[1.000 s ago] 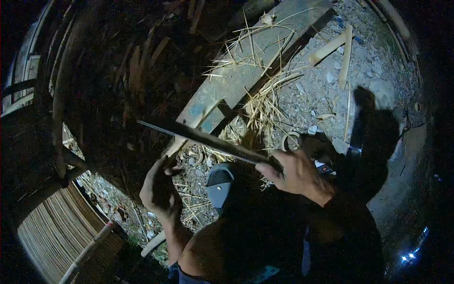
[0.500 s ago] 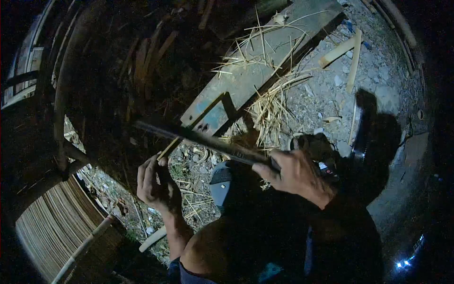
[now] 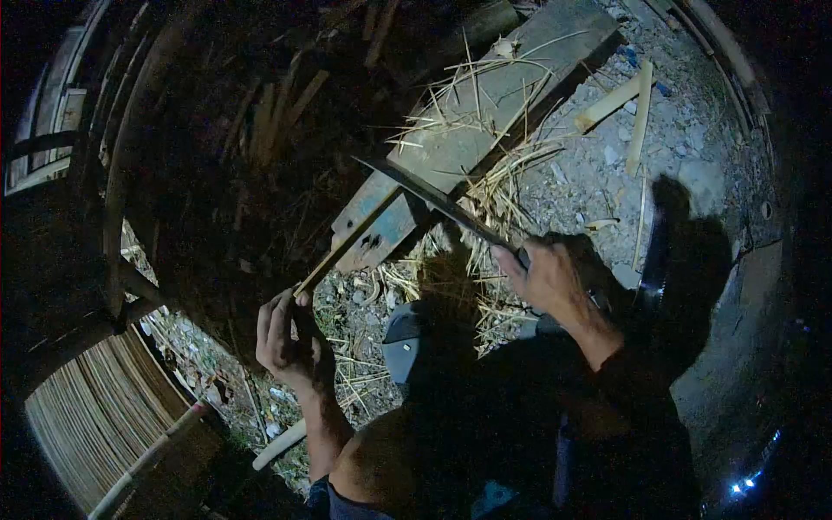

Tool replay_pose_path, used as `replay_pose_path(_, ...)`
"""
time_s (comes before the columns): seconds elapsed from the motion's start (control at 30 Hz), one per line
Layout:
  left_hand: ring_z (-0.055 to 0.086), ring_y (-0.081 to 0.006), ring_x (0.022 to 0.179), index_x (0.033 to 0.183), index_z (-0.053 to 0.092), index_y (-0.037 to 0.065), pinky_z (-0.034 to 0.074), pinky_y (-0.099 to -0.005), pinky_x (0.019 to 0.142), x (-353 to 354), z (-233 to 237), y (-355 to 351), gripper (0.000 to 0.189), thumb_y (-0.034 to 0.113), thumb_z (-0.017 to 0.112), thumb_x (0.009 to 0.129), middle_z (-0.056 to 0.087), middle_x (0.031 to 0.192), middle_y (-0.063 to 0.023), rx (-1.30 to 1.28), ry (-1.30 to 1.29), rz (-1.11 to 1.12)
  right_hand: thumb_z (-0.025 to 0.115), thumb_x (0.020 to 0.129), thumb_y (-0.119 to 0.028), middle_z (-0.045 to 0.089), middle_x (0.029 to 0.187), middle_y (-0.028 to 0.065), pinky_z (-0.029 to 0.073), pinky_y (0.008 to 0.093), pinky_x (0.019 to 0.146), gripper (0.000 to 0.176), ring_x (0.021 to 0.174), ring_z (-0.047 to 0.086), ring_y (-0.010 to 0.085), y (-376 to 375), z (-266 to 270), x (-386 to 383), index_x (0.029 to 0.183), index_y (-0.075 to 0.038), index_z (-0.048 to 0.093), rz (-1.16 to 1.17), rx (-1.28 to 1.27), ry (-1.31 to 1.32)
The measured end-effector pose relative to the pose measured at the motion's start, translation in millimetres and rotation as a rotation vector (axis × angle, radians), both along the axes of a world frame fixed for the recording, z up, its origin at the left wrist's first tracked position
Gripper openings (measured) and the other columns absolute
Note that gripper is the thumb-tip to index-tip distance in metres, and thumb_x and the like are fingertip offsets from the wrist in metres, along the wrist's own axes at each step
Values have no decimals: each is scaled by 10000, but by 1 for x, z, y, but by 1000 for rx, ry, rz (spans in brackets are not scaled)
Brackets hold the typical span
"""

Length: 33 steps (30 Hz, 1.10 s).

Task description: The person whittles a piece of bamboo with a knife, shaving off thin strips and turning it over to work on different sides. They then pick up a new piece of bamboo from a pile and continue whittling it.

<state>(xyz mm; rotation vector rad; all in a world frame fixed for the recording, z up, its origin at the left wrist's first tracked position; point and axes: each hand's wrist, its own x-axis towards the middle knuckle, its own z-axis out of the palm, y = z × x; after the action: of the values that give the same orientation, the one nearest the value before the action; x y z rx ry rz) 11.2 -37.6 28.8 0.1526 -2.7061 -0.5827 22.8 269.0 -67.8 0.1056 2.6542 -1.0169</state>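
Observation:
My left hand (image 3: 293, 345) pinches the near end of a thin bamboo strip (image 3: 345, 247). The strip slants up and away, its far part lying over the end of a wooden plank (image 3: 446, 160). My right hand (image 3: 559, 290) is wrapped round the handle of a long-bladed knife (image 3: 446, 205). Its dark blade points up to the left and crosses the far part of the strip above the plank. Shavings and thin slivers (image 3: 472, 117) lie scattered over the plank.
A heap of pale shavings (image 3: 507, 195) rests beside the plank on gravelly ground. Split bamboo pieces (image 3: 611, 104) lie farther right. At lower left is a bundle of thin slats (image 3: 113, 416) with a pole (image 3: 152, 459) along it. A bright light (image 3: 743, 485) shines at lower right.
The knife has moved away from my left hand, up along the strip toward the plank, and its blade is tilted more steeply. My left hand stays nearly in place, still pinching the strip.

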Motion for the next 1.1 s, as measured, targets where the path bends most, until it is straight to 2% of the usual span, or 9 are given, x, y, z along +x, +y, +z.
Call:
replay_pose_path(0.2, 609, -159, 748, 932, 678, -58, 486, -280, 674, -3, 2, -21, 89, 14, 654, 884, 655, 845, -115, 204, 87, 24, 619, 912, -475, 516, 505, 186, 438, 443, 488, 522, 457, 522, 351, -2, 13, 30, 822, 38, 653, 14, 54, 23)
replay_pose_path(0.37, 634, -152, 924, 1058, 687, -31, 544, -295, 802, -60, 41, -39, 205, 132, 627, 951, 684, 1021, -100, 725, 62, 256, 602, 916, -486, 525, 548, 239, 425, 496, 505, 543, 505, 535, 432, 3, 15, 39, 750, 31, 606, -23, 97, -26)
replay_pose_path(0.5, 628, -167, 1001, 1273, 580, -30, 505, -275, 855, -154, 30, -23, 410, 214, 643, 950, 657, 1178, -108, 982, 51, 17, 606, 914, -477, 504, 554, 257, 413, 496, 497, 541, 524, 526, 460, -3, 2, 45, 722, 28, 579, -49, 16, -11)
replay_pose_path(0.63, 610, -196, 1044, 1259, 575, -30, 463, -319, 913, -198, -16, -20, 446, 269, 645, 936, 649, 1192, -133, 640, -201, -131, 600, 923, -456, 487, 541, 255, 395, 483, 481, 520, 520, 523, 461, 3, -16, 54, 719, 22, 577, -30, 106, 23)
replay_pose_path(0.7, 612, -197, 1029, 1253, 573, -23, 472, -328, 887, -240, -170, -95, 361, 196, 553, 967, 656, 1156, -151, -263, -799, -365, 598, 926, -451, 483, 541, 255, 391, 477, 477, 516, 521, 523, 460, 0, -14, 53, 716, 20, 576, -38, 131, 16)
replay_pose_path(0.73, 613, -198, 1025, 1254, 572, -22, 474, -329, 882, -234, -192, -98, 358, 190, 546, 967, 657, 1153, -152, -373, -964, -436, 603, 922, -449, 483, 542, 255, 391, 479, 478, 514, 525, 523, 462, -4, -6, 48, 712, 20, 576, -44, 66, 42)
replay_pose_path(0.8, 616, -200, 1018, 1256, 570, -21, 478, -332, 874, -215, -214, -89, 351, 179, 533, 969, 657, 1147, -154, -389, -1174, -457, 609, 918, -447, 483, 543, 255, 391, 480, 479, 512, 529, 523, 463, -7, 0, 45, 707, 19, 576, -34, 1, 67)
replay_pose_path(0.93, 621, -204, 1002, 1259, 567, -18, 486, -337, 856, -212, -230, -85, 340, 155, 505, 973, 658, 1134, -157, -352, -1219, -447, 619, 914, -429, 488, 548, 257, 388, 482, 479, 506, 539, 522, 472, -5, 0, 44, 695, 24, 563, -36, 58, -6)
replay_pose_path(1.1, 627, -208, 984, 1264, 562, -15, 496, -343, 834, -221, -239, -104, 332, 125, 471, 977, 658, 1119, -162, -55, -748, -307, 622, 912, -418, 475, 528, 254, 383, 483, 472, 506, 504, 495, 476, -2, -3, 45, 684, 27, 544, -59, 40, 8)
